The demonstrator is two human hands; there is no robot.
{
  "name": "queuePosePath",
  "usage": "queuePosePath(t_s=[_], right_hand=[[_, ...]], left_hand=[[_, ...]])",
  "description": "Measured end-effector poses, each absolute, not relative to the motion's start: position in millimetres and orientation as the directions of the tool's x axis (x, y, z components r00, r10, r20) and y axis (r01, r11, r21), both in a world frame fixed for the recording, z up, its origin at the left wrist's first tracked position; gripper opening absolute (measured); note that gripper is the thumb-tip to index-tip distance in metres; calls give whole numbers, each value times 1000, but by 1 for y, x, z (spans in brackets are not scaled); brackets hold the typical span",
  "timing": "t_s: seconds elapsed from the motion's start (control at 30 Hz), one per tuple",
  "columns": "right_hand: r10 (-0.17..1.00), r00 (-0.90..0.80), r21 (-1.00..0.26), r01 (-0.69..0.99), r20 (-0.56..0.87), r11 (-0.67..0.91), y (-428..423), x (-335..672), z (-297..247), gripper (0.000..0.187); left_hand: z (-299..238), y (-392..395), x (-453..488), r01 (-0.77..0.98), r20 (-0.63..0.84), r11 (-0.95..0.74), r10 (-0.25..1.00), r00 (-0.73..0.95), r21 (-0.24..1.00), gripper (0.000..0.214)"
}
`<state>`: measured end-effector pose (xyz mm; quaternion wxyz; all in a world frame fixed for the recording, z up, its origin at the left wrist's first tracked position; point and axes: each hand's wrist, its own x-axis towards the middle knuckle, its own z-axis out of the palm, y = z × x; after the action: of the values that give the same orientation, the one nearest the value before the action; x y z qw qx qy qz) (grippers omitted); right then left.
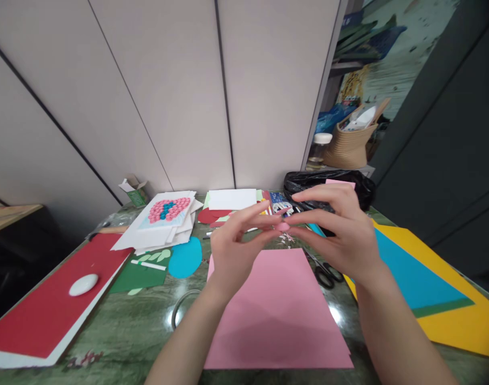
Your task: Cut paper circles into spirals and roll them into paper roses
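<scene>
Both hands meet in the middle of the view, raised over the far edge of a pink paper sheet [276, 315]. Between their fingertips is a small pink paper piece [283, 226], partly covered by the fingers. My left hand [238, 246] pinches it from the left with thumb and fingers. From the other side my right hand [341, 235] pinches it between thumb and a finger, its forefinger lifted clear. Black-handled scissors [327, 274] lie on the table just below my right hand, and small paper scraps [285, 238] lie beyond the sheet.
At left are red paper [60, 299] with a white oval object [83, 285], green paper [142, 275], a marker [148, 264] and a blue cutout [185, 258]. A pink-and-blue artwork [168, 209] tops a paper stack. Yellow paper [465, 331] lies right; a black bag [308, 183] stands behind.
</scene>
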<state>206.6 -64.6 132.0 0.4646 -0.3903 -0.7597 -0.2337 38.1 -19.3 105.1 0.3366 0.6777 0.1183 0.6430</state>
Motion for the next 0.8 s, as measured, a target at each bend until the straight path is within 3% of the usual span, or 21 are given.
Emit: queuePosePath(t_s=[0.23, 0.53, 0.8], right_hand=[[459, -137, -253, 681, 878, 687, -66, 200, 133, 17], [515, -60, -362, 642, 855, 676, -62, 197, 128, 9], [612, 2, -546, 453, 791, 704, -49, 198, 117, 9]], left_hand=[[107, -25, 41, -343, 748, -676, 648, 147, 652, 41], [106, -30, 49, -316, 644, -593, 761, 82, 741, 19], [104, -26, 50, -354, 655, -600, 754, 49, 718, 23]])
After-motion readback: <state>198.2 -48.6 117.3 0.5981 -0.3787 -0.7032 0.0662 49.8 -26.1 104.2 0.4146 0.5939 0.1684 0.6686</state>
